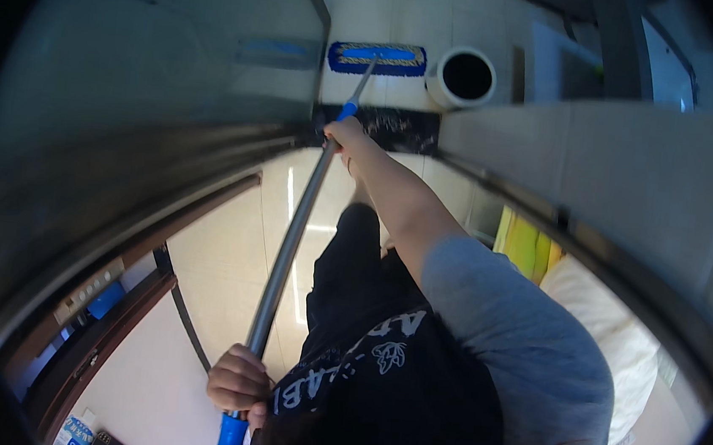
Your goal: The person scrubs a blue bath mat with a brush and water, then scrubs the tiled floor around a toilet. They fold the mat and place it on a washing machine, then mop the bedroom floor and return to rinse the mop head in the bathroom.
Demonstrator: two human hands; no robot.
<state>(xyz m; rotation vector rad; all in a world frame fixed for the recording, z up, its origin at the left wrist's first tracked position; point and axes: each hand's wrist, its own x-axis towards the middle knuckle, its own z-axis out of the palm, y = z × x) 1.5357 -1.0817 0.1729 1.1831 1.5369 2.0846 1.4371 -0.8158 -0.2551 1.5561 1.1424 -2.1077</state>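
A long metal mop pole (291, 242) with blue plastic grips runs from the lower left up to a flat mop head (377, 59). The mop head has a dark blue fringe and lies on the light tiled floor just past a dark stone threshold (402, 131). My right hand (343, 133), its arm stretched forward, is closed around the pole just below the upper blue grip. Near my waist, my left hand (239, 381) wraps the pole just above the blue end grip (230, 440).
A round white bin (467, 78) with a dark inside stands right of the mop head. A glass panel (219, 51) rises at the left, and a pale panel (591, 160) at the right. Behind are a yellow-green item (523, 243), a white cushion-like bundle (607, 333) and a dark wooden frame (103, 353).
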